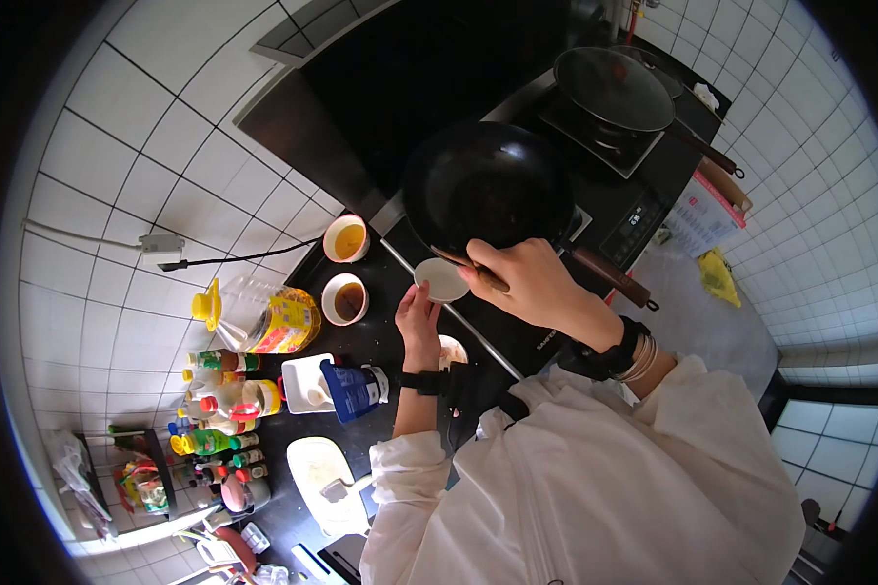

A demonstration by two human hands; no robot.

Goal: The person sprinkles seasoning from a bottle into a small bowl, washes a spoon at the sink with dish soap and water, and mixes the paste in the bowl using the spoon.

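My left hand [419,327] grips a small white bowl [443,283] by its edge, beside the near rim of a black wok [488,185]. My right hand [535,281] is closed around a thin brown utensil [449,256] that looks wooden. Its front end reaches over the bowl, close to the wok's rim; its exact kind is unclear. The wok sits on the cooktop with its brown handle [615,280] pointing right, below my right wrist. The wok's inside is dark, and I cannot make out what it holds.
A pan with a glass lid [615,90] stands on the far burner. Left are two bowls of liquid, one yellow [345,239], one brown [344,299], an oil jug [273,317] and several bottles. A blue bag [354,390] and a cutting board [324,483] with a cleaver lie nearer.
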